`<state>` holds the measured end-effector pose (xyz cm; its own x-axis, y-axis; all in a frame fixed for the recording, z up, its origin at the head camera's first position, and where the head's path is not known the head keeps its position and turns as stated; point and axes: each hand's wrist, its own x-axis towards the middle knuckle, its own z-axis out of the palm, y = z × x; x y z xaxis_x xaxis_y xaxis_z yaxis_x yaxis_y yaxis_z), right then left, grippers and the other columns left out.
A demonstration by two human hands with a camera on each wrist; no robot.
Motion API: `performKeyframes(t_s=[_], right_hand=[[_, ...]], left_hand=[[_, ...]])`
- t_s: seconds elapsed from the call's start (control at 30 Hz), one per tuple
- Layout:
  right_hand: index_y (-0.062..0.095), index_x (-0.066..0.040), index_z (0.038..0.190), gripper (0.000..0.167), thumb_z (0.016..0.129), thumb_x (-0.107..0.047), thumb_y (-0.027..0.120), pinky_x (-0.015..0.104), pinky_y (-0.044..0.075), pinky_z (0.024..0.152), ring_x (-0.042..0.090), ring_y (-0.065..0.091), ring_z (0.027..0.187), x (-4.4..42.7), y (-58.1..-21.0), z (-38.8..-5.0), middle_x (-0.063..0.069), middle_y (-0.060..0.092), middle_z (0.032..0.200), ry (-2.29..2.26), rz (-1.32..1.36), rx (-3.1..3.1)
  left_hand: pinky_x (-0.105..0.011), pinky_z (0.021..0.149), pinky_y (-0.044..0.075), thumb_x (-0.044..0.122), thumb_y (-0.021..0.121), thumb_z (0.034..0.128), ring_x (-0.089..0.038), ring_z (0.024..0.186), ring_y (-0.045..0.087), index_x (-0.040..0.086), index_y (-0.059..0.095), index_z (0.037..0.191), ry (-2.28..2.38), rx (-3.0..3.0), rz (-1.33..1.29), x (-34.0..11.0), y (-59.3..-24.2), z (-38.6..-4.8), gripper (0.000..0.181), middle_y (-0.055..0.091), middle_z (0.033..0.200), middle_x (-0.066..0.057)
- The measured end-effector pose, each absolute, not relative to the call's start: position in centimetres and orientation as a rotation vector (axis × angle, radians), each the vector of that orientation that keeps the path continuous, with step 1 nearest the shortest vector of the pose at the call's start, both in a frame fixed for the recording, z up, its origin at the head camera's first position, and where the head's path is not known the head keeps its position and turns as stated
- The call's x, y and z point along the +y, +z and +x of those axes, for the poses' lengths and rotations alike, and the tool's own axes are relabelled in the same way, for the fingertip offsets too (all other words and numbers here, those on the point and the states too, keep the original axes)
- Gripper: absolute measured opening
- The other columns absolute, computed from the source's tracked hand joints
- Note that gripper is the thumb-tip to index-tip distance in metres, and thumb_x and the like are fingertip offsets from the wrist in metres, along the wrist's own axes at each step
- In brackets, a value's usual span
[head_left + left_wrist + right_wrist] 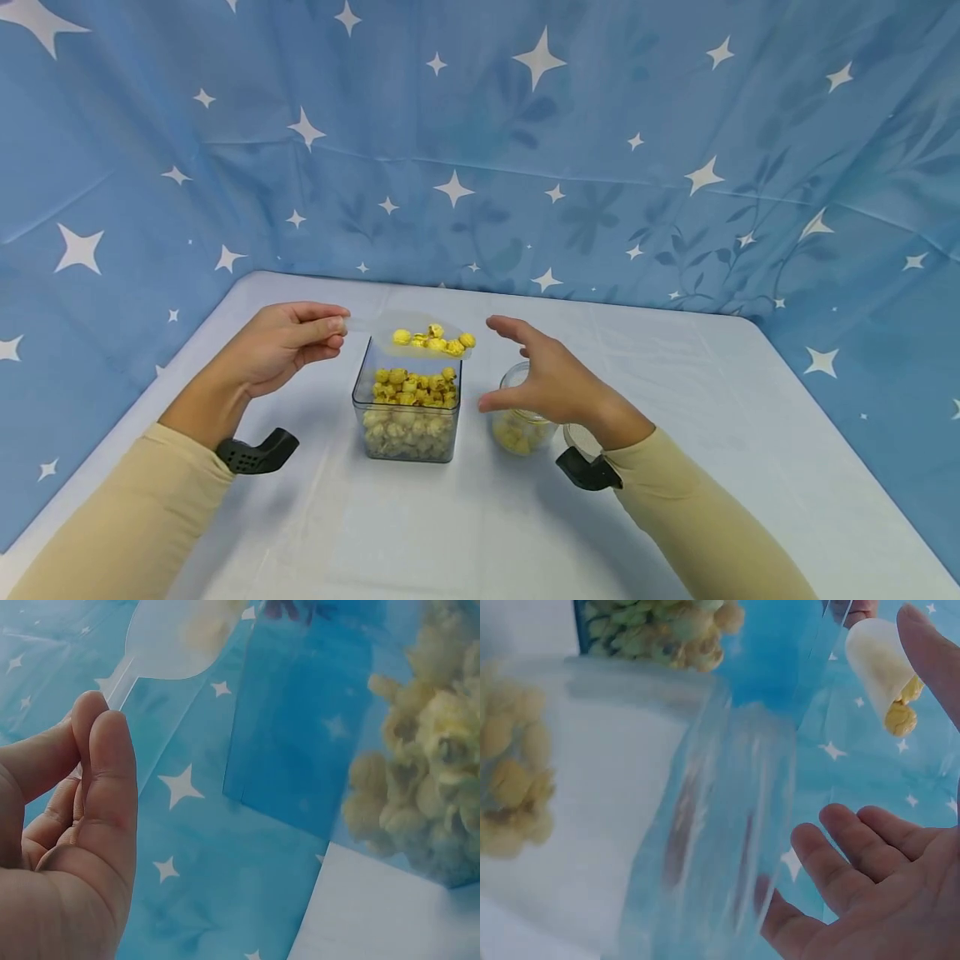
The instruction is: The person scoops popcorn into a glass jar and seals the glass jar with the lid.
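Between the thumb and fingertips of my left hand (pixel 288 346) is the thin handle of a translucent scoop (pixel 169 652). Several yellow popcorn pieces (pixel 435 340) lie in the scoop, above the back part of a clear square-topped bin (pixel 408 450). More popcorn (pixel 414 388) fills the lower part of that bin. My right hand (pixel 551 375) holds nothing, its thumb and fingers spread apart. In the head view it covers part of a clear jar (pixel 517 433) with some popcorn at its bottom. The jar's open mouth shows in the right wrist view.
A pale round piece (pixel 581 440), perhaps a lid, lies right of the jar, partly hidden by my right wrist. A white cloth (pixel 390 533) covers the table. A blue curtain (pixel 480 125) with white stars hangs behind it and at both sides.
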<state>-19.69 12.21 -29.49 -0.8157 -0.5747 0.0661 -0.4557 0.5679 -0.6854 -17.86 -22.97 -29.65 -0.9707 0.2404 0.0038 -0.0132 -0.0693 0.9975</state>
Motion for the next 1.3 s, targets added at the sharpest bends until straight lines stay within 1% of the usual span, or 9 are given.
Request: performKeyframes(t_s=[0.2,0.3,0.4,0.6,0.7,0.87,0.97,1.23,1.3], right_hand=[[0.034,-0.011,0.155,0.099,0.076,-0.035,0.09,0.054,0.035,0.112,0.028,0.037,0.141,14.4,-30.1,-19.4,0.007,0.039,0.155,-1.122,-0.834,2.655],[0.036,-0.012,0.154,0.098,0.076,-0.035,0.09,0.053,0.035,0.112,0.029,0.038,0.14,15.1,-30.5,-19.4,0.007,0.04,0.155,-1.11,-0.809,2.682],[0.037,-0.01,0.153,0.096,0.076,-0.034,0.09,0.053,0.036,0.112,0.03,0.039,0.139,15.7,-30.9,-19.3,0.009,0.042,0.154,-1.091,-0.79,2.711],[0.037,-0.007,0.152,0.096,0.075,-0.031,0.09,0.056,0.037,0.11,0.034,0.042,0.136,16.9,-31.9,-19.1,0.013,0.041,0.153,-1.102,-0.703,2.7],[0.036,-0.007,0.152,0.098,0.075,-0.033,0.09,0.056,0.039,0.108,0.036,0.043,0.134,17.3,-32.5,-19.1,0.014,0.04,0.154,-1.108,-0.657,2.683],[0.034,-0.008,0.154,0.102,0.074,-0.038,0.09,0.054,0.046,0.102,0.041,0.05,0.128,17.6,-33.5,-19.0,0.013,0.041,0.153,-1.136,-0.517,2.623],[0.033,-0.006,0.154,0.102,0.075,-0.038,0.089,0.052,0.05,0.099,0.042,0.054,0.124,17.6,-33.8,-18.9,0.015,0.044,0.15,-1.149,-0.473,2.597],[0.031,-0.003,0.154,0.101,0.078,-0.036,0.088,0.052,0.05,0.098,0.044,0.055,0.123,17.6,-34.0,-18.8,0.017,0.043,0.15,-1.138,-0.486,2.616],[0.031,-0.004,0.154,0.101,0.078,-0.037,0.088,0.052,0.05,0.099,0.044,0.055,0.123,17.6,-34.1,-18.8,0.017,0.042,0.151,-1.129,-0.488,2.623]], left_hand=[[-0.023,0.082,0.057,0.007,0.055,0.1039,-0.009,0.084,0.066,-0.017,0.045,0.134,2.066,2.084,0.274,-21.5,-28.9,-18.2,0.039,0.065,0.098,-0.005],[-0.023,0.082,0.057,0.006,0.053,0.1046,-0.008,0.084,0.065,-0.019,0.041,0.137,2.031,2.104,0.281,-20.9,-28.7,-18.3,0.043,0.064,0.099,-0.005],[-0.023,0.083,0.057,0.005,0.051,0.105,-0.007,0.085,0.065,-0.019,0.041,0.138,2.009,2.107,0.293,-20.4,-28.5,-18.4,0.042,0.064,0.098,-0.004],[-0.024,0.084,0.056,0.005,0.053,0.1042,-0.008,0.087,0.065,-0.02,0.042,0.138,1.986,2.093,0.329,-19.0,-28.6,-18.9,0.043,0.064,0.097,-0.004],[-0.024,0.084,0.056,0.005,0.054,0.1037,-0.009,0.087,0.065,-0.019,0.044,0.137,1.981,2.083,0.333,-18.3,-28.8,-19.3,0.043,0.064,0.097,-0.005],[-0.025,0.084,0.057,0.005,0.056,0.1028,-0.011,0.087,0.066,-0.018,0.048,0.134,1.969,2.07,0.294,-17.3,-29.1,-19.8,0.04,0.064,0.099,-0.008],[-0.026,0.085,0.057,0.006,0.057,0.1027,-0.011,0.088,0.066,-0.017,0.049,0.134,1.939,2.082,0.289,-16.7,-29.2,-19.9,0.039,0.063,0.103,-0.011],[-0.03,0.087,0.057,0.009,0.06,0.1016,-0.017,0.09,0.067,-0.012,0.055,0.132,1.866,2.141,0.277,-15.5,-29.2,-20.2,0.037,0.062,0.115,-0.022],[-0.031,0.086,0.058,0.009,0.061,0.101,-0.017,0.09,0.068,-0.011,0.057,0.13,1.858,2.15,0.261,-15.2,-29.2,-20.3,0.036,0.063,0.115,-0.022]])
